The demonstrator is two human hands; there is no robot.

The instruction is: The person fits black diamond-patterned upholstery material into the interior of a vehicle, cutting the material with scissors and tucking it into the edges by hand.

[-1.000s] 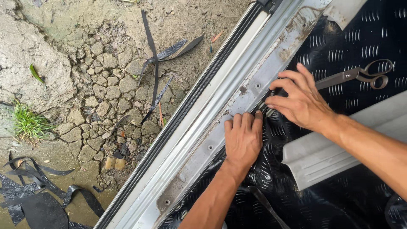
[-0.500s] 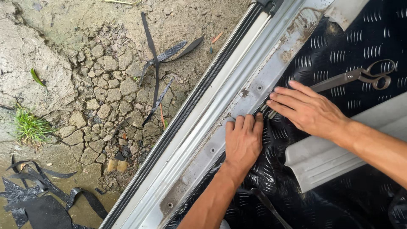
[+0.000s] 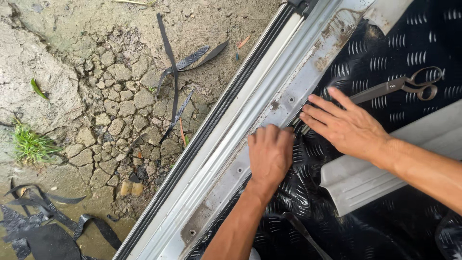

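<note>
Where both hands [image 3: 308, 139] press: black mat [image 3: 385, 53] edge against sill [image 3: 269, 115].

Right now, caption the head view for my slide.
Both hands, left hand and right hand, press black diamond-plate floor mat beside grey metal door sill.

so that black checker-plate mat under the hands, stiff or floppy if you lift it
Probably floppy: the black checker-plate mat puckers into soft folds where the left hand and right hand press its edge. Its glossy ribbed surface may grip fairly well, and it likely sags when lifted.
</note>
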